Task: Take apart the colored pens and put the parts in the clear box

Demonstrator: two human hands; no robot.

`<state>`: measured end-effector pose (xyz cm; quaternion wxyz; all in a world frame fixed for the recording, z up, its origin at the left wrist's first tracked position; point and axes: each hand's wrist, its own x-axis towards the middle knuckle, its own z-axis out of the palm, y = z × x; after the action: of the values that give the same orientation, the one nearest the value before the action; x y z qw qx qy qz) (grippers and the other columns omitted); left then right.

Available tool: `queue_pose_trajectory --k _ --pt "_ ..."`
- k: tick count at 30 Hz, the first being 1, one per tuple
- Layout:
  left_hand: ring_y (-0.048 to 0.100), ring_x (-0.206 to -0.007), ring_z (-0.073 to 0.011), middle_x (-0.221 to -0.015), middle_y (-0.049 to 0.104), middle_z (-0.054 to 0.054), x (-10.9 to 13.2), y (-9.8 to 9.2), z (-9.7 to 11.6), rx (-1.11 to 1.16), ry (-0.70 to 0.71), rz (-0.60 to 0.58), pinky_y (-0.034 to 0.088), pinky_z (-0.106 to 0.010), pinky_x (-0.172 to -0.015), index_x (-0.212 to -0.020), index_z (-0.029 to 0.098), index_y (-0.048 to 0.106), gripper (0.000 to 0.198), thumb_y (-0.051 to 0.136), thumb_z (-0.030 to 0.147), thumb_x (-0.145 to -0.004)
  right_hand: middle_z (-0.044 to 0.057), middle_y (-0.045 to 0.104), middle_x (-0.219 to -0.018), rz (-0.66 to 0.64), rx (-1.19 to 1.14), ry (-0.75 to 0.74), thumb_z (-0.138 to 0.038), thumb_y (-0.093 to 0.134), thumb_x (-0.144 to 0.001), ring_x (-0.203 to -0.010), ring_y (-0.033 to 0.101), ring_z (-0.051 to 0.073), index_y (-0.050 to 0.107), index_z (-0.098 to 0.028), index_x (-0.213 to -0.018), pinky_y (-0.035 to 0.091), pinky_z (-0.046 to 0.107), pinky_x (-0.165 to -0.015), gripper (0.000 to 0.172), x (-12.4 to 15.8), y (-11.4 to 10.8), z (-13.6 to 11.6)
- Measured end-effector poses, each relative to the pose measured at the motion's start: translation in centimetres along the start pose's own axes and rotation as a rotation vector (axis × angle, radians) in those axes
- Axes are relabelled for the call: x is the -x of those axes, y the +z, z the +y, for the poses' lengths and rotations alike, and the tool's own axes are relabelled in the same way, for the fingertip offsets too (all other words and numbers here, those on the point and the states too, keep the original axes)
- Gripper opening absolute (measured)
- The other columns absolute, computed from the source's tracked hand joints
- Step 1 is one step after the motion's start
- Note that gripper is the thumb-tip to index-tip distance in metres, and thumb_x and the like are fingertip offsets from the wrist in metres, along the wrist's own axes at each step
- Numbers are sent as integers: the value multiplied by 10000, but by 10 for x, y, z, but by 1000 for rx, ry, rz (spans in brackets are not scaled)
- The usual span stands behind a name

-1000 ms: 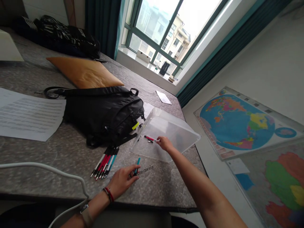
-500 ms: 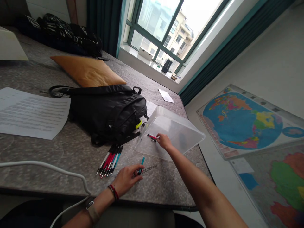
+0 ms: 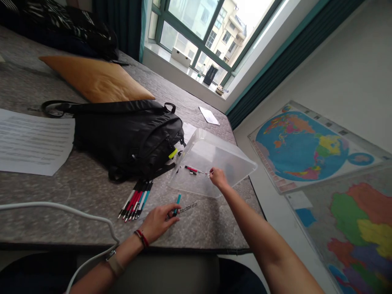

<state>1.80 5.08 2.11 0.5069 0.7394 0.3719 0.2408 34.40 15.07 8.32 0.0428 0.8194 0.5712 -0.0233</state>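
My left hand point(image 3: 161, 220) pinches a short teal pen barrel point(image 3: 178, 203) above the bed-like surface. My right hand point(image 3: 218, 177) is inside a clear plastic box point(image 3: 235, 153), its fingers drawn together at the bottom. What they grip, if anything, is too small to make out. Beside those fingers, in the box, are a red and black pen part point(image 3: 191, 168) and several small pieces. To the left of my left hand lies a row of pens point(image 3: 136, 200) in red, white, black and teal, side by side.
A black backpack point(image 3: 128, 141) lies behind the pens, with an orange cushion-like item point(image 3: 98, 79) past it. Printed paper point(image 3: 33, 143) is at the left. A white cable point(image 3: 76, 207) crosses the front left. Wall maps point(image 3: 303, 147) hang at the right.
My right hand has let go of the red and black pen part and moved right within the box. My left hand still holds the teal barrel. The view has shifted slightly.
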Motion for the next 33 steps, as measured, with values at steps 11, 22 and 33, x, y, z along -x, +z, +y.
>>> queue_pose_trajectory --k 11,22,33 --pt "622 -734 -157 -836 700 8 1 0 -1 9 -1 0 427 -234 -683 -1136 269 671 351 643 416 -818 144 698 -1131 -161 149 -37 -44 515 -819 -1045 639 232 694 -142 -1100 439 241 -848 348 -9 12 5" --pt "622 -712 -150 -844 704 10 0 -2 2 35 -4 -9 431 -224 -662 -1122 273 677 339 646 410 -814 173 684 -1094 -250 193 -202 -52 479 -858 -1005 632 251 712 -115 -965 428 273 -845 264 -14 12 4" --pt "672 -705 -161 -885 739 -6 -2 1 -4 128 -26 48 500 -244 -679 -1247 253 628 454 627 419 -825 73 684 -813 -197 -299 -210 -173 595 -795 -720 623 171 631 -148 -848 476 266 -669 69 41 11 -10"
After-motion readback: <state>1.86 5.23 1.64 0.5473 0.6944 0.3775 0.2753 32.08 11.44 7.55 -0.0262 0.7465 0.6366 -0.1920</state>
